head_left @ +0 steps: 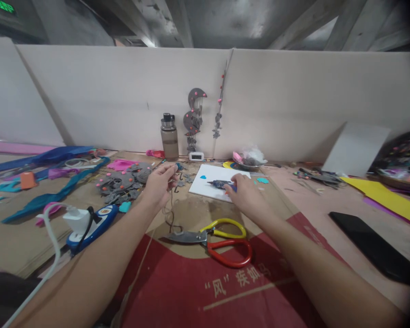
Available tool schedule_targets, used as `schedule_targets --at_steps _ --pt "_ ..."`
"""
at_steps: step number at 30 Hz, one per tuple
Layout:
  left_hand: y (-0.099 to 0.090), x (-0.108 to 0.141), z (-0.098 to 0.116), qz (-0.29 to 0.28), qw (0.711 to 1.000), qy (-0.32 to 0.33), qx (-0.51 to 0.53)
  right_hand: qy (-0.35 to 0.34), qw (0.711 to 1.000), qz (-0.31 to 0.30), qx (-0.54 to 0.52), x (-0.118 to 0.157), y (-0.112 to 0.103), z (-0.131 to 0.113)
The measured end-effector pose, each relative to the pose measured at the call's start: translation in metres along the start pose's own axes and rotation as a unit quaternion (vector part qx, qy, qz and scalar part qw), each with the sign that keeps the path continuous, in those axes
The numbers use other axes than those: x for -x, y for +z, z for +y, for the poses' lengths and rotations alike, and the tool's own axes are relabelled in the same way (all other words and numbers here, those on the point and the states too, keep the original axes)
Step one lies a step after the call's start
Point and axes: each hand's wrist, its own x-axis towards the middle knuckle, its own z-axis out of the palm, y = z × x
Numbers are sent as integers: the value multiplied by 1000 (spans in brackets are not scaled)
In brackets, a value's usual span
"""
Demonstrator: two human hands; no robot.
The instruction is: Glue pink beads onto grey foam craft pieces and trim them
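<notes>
- Blue-handled tool (220, 183), prob. glue gun, head view: R hand (244, 189) fingers wrapped round it, tip over white board (198, 186).
- L hand (160, 182) fingers pinched tog., seemingly on grey cord (171, 212) dangling below.
- Risk: cord could snag on scissors (202, 238) if pulled; tip could smear blue heart (203, 177) if tool slips.
- Nearby: scissors closest obstacle; phone (376, 246) on worktop (307, 198), far R; grey cutouts (118, 184) L.

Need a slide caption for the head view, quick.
Left hand pinching a small dark piece, right hand holding a dark tool over a white board; scissors lie nearer.
</notes>
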Motion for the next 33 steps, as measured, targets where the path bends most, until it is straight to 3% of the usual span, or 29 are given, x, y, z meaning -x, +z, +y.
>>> schedule_targets --at_steps 3,7,11,16,19,21,24,28,33 --pt "1 3 -5 -16 1000 4 -20 101 987 -105 74 -9 16 22" --pt "2 5 -12 -37 998 2 -56 133 978 -154 45 -12 24 29" --pt "4 7 -15 -44 995 -11 -84 144 978 -148 -4 -14 16 22" --pt "2 8 -20 -49 992 -24 -112 103 981 -60 -155 -12 12 10" --pt "0 10 -25 -50 984 -20 -171 87 981 -40 -167 -12 16 11" --pt "0 12 -27 -65 964 -6 -256 101 984 -55 -135 -13 20 15" --pt "0 13 -29 -127 911 52 -390 120 984 -80 -102 -13 26 22" --pt "1 12 -34 -200 850 80 -480 117 985 -99 -81 -12 26 24" --pt "1 12 -29 -220 846 48 -484 116 985 -123 -44 -12 22 18"
